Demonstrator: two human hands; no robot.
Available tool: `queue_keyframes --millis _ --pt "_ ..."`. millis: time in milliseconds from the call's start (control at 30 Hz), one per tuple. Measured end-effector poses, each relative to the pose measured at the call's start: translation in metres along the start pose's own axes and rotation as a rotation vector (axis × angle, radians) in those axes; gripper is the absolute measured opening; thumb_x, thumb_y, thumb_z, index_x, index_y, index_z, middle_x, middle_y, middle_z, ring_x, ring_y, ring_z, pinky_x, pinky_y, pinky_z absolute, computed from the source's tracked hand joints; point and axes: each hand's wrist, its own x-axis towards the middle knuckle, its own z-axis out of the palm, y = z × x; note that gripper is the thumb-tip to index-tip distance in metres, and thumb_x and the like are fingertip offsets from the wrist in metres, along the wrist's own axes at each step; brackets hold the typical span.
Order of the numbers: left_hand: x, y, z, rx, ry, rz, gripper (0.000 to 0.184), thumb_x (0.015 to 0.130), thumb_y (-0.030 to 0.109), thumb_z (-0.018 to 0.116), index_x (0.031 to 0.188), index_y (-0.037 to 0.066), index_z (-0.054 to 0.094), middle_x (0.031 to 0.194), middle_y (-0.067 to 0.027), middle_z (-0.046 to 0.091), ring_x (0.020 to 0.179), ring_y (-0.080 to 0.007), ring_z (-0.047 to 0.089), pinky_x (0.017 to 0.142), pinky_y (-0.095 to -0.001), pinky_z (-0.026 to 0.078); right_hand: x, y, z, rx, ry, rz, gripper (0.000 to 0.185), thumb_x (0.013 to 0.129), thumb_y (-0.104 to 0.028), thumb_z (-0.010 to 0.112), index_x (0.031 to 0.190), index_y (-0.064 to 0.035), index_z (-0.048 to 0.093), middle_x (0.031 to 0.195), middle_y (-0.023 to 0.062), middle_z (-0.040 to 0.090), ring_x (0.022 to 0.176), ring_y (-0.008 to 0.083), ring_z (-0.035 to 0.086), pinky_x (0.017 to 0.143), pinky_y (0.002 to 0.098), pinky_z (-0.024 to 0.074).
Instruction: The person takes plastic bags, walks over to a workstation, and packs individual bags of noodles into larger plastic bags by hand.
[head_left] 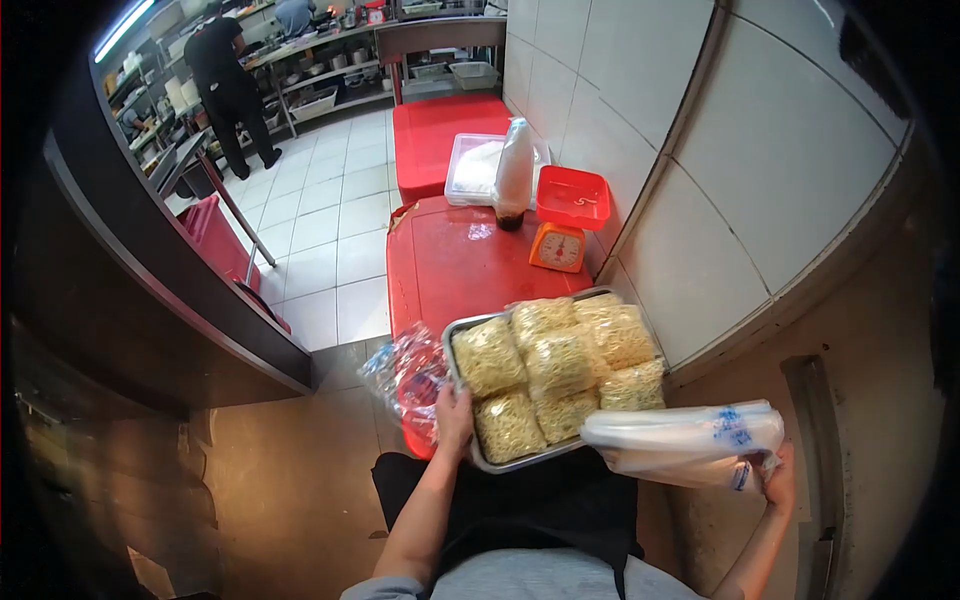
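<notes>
A metal tray [508, 464] is filled with several clear bags of noodles [557, 362], laid close together and partly stacked. My left hand [454, 418] grips the tray's left rim near its front corner. Crumpled clear plastic bags [407, 375] lie just left of that hand. Over at the right, my right hand [780, 474] is closed around the end of a bundle of white plastic bags [680, 440] with blue print. The bundle stretches across the tray's front right corner, hiding part of it.
Under the tray is a red stool-like surface [440, 265]. An orange scale [558, 248] with a red pan [573, 197], a bottle [515, 165] and a plastic container [470, 170] stand behind. Tiled wall [690, 260] borders the right; a person [222, 85] works at the far left.
</notes>
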Motion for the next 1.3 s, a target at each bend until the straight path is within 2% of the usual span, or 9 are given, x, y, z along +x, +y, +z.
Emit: queue_keyframes --millis 67,333,433,833,933,1067,1133,1233,1300 --pt "-0.007 0.0 -0.023 -0.259 0.09 -0.079 0.012 0.088 0.013 0.057 0.09 0.001 0.056 0.076 -0.0039 0.058 0.07 -0.0105 0.052 0.064 -0.0285 0.042 -0.006 0.001 -0.005 0.0 0.006 0.026 0.003 0.081 -0.005 0.068 0.083 -0.0017 0.069 0.082 0.0023 0.068 0.073 0.0094 0.06 0.064 0.0259 0.0483" --pt "0.038 -0.009 -0.151 0.009 0.259 -0.037 0.015 0.09 0.013 0.054 0.077 0.006 0.049 0.071 0.0005 0.049 0.067 -0.0088 0.043 0.06 -0.0263 0.038 0.027 -0.001 0.018 -0.108 -0.12 -0.001 0.003 0.08 -0.004 0.068 0.079 -0.002 0.069 0.079 0.0003 0.068 0.072 0.0092 0.06 0.063 0.0256 0.0479" --pt "0.065 -0.007 -0.152 0.153 0.35 0.045 0.018 0.089 0.013 0.053 0.075 0.003 0.047 0.07 -0.0007 0.047 0.067 -0.0106 0.043 0.06 -0.0286 0.038 0.04 0.009 0.042 -0.096 0.053 0.05 0.003 0.08 -0.005 0.07 0.081 -0.0032 0.068 0.08 0.0004 0.067 0.073 0.0096 0.06 0.064 0.0263 0.0486" --pt "0.126 -0.013 -0.109 0.267 0.17 0.08 0.04 0.097 0.037 0.044 0.104 0.0 0.059 0.091 -0.0158 0.065 0.087 -0.0262 0.061 0.081 -0.0377 0.045 0.044 0.118 0.144 0.842 0.223 0.451 0.03 0.085 -0.006 0.065 0.113 -0.0006 0.056 0.105 0.0108 0.064 0.089 0.0247 0.065 0.08 0.0402 0.0544" --pt "0.093 0.008 -0.131 0.411 0.1 0.036 0.041 0.098 0.038 0.041 0.102 0.001 0.059 0.085 -0.0107 0.064 0.079 -0.0209 0.06 0.071 -0.0342 0.047 0.06 0.151 0.18 1.0 0.151 0.565 0.034 0.088 -0.006 0.06 0.121 0.001 0.052 0.111 0.0136 0.062 0.095 0.0292 0.064 0.084 0.044 0.0533" --pt "0.004 0.134 -0.127 0.147 -0.145 -0.147 0.037 0.099 0.037 0.039 0.102 0.006 0.059 0.07 -0.0022 0.051 0.054 -0.0057 0.043 0.048 -0.0226 0.037 0.084 0.18 0.218 0.863 0.018 0.604 0.036 0.09 -0.005 0.056 0.123 0.0061 0.049 0.115 0.0181 0.059 0.101 0.0309 0.061 0.088 0.0465 0.0511" --pt "-0.031 0.181 -0.121 -0.191 -0.334 -0.258 0.036 0.099 0.037 0.039 0.106 0.007 0.056 0.069 -0.0014 0.048 0.051 -0.0056 0.04 0.045 -0.0223 0.036 0.093 0.195 0.226 0.656 -0.024 0.516 0.04 0.085 -0.006 0.065 0.12 0.0078 0.051 0.114 0.0165 0.059 0.094 0.0281 0.063 0.082 0.0399 0.0526" --pt "-0.055 0.205 -0.117 -0.747 -0.533 -0.358 0.036 0.099 0.041 0.038 0.105 0.008 0.052 0.072 -0.0044 0.05 0.049 -0.008 0.042 0.043 -0.0234 0.04 0.095 0.152 0.217 0.594 -0.085 0.548 0.067 0.077 -0.015 0.076 0.129 0.0095 0.041 0.123 0.0188 0.053 0.108 0.0315 0.057 0.092 0.0406 0.0469" --pt "-0.061 0.198 -0.119 -1.157 -0.544 -0.466 0.038 0.099 0.042 0.034 0.102 0.008 0.051 0.079 -0.0099 0.052 0.048 -0.0109 0.044 0.04 -0.0253 0.043 0.083 0.139 0.217 -0.058 0.175 0.429 0.087 0.072 -0.023 0.08 0.135 0.0099 0.031 0.132 0.0209 0.044 0.12 0.0323 0.046 0.101 0.04 0.0377"
